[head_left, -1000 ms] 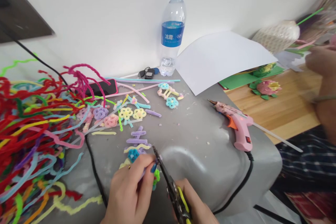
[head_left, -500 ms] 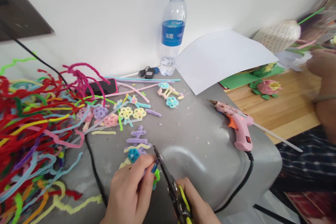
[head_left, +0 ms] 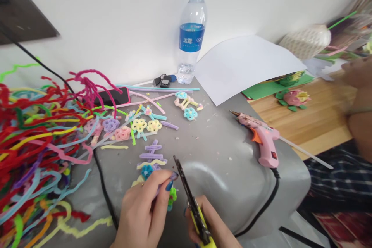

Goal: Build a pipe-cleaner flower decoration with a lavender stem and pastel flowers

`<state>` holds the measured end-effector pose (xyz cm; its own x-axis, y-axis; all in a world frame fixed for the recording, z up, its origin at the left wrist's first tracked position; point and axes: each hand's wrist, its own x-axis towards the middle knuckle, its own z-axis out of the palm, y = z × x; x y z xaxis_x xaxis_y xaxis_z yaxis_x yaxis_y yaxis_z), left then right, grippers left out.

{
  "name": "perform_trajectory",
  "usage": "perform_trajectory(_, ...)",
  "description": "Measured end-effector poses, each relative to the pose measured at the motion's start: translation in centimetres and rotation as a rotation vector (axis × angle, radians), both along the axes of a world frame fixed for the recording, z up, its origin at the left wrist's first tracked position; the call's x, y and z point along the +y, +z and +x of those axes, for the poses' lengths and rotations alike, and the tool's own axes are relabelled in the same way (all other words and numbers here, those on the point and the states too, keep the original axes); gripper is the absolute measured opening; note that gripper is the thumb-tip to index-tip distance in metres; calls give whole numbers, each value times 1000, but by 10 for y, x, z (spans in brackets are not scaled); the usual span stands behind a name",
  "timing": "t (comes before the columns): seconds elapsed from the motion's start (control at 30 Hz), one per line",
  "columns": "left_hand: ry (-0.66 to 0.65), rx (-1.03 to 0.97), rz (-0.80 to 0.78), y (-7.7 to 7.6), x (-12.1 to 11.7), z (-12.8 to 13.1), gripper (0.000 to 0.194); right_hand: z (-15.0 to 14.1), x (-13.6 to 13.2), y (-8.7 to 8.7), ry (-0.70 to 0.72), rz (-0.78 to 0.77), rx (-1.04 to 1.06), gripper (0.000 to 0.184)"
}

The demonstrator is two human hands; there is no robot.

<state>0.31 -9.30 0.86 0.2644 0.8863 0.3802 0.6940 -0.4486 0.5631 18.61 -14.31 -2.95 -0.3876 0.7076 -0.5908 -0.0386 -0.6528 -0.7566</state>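
My left hand (head_left: 145, 213) is closed in a pinch on a small pipe-cleaner piece (head_left: 172, 195) with green and blue loops, low on the grey surface (head_left: 221, 151). My right hand (head_left: 212, 228) grips the yellow handles of small cutters (head_left: 190, 201). Their dark jaws point up and left, right beside my left fingertips. Just above my left hand lie a blue pipe-cleaner flower (head_left: 147, 170) and purple and yellow pipe-cleaner bars (head_left: 152, 154).
A big heap of coloured pipe cleaners (head_left: 37, 143) fills the left. Finished pastel flowers (head_left: 139, 125), a phone (head_left: 113, 96), keys (head_left: 164, 81) and a water bottle (head_left: 192, 35) stand behind. A pink glue gun (head_left: 263, 139) lies right. Another person's arm (head_left: 359, 100) is at the far right.
The cutters' tip has shifted slightly right, away from my left fingertips, and my right hand has risen a little. The other person's hand at the far right has moved.
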Motion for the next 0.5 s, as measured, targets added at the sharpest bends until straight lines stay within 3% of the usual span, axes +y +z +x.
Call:
perform_trajectory(0.2, 34, -8, -15, 0, 0, -2, 18, -2, 5, -8, -138, -179, 370, 51)
perform_trajectory(0.33, 90, -43, -42, 1, -2, -2, 23, 7, 9, -16, -139, -71, 468, 57)
perform_trajectory(0.5, 197, -125, -54, 1, -6, 2, 25, 9, 31, -31, -225, 20, 442, 63)
